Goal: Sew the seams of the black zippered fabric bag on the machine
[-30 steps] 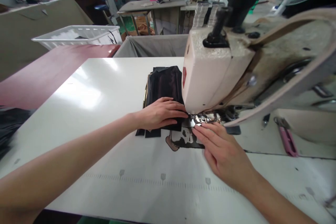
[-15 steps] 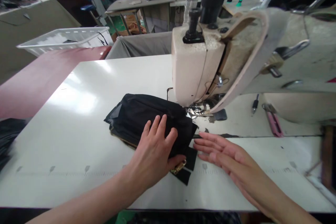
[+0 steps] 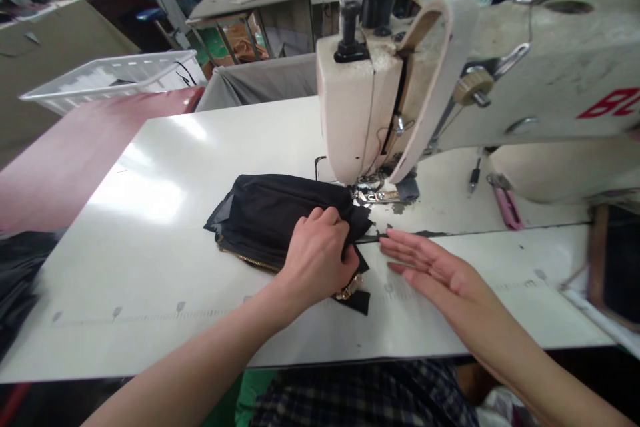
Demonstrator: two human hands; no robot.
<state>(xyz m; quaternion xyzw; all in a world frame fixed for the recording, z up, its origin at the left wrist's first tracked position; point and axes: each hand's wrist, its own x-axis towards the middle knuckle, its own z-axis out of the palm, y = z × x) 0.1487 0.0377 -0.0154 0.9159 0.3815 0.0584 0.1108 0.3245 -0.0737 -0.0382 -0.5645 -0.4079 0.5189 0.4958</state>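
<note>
A black fabric pouch (image 3: 270, 213) lies on the white sewing table, its right end close by the presser foot (image 3: 367, 196) of the sewing machine (image 3: 357, 107). Along its near edge runs a brass zipper (image 3: 250, 261). My left hand (image 3: 323, 250) is closed on the pouch's near right part, fingers curled into the cloth. Gold-coloured metal hardware (image 3: 351, 287) and black strap ends stick out beneath that hand. To the right, my right hand (image 3: 430, 263) rests with fingers stretched out, apart from the pouch and holding nothing.
Pink-handled thread snips (image 3: 509, 207) and a small dark tool (image 3: 475, 177) lie under the machine arm. A phone-like dark object (image 3: 617, 263) is at the right edge. Black cloth (image 3: 23, 273) lies at left; a white basket (image 3: 115, 77) stands behind.
My left hand has gone from lying spread on the pouch to curling its fingers into the cloth. The right hand stays stretched out beside it. The camera view has shifted a little.
</note>
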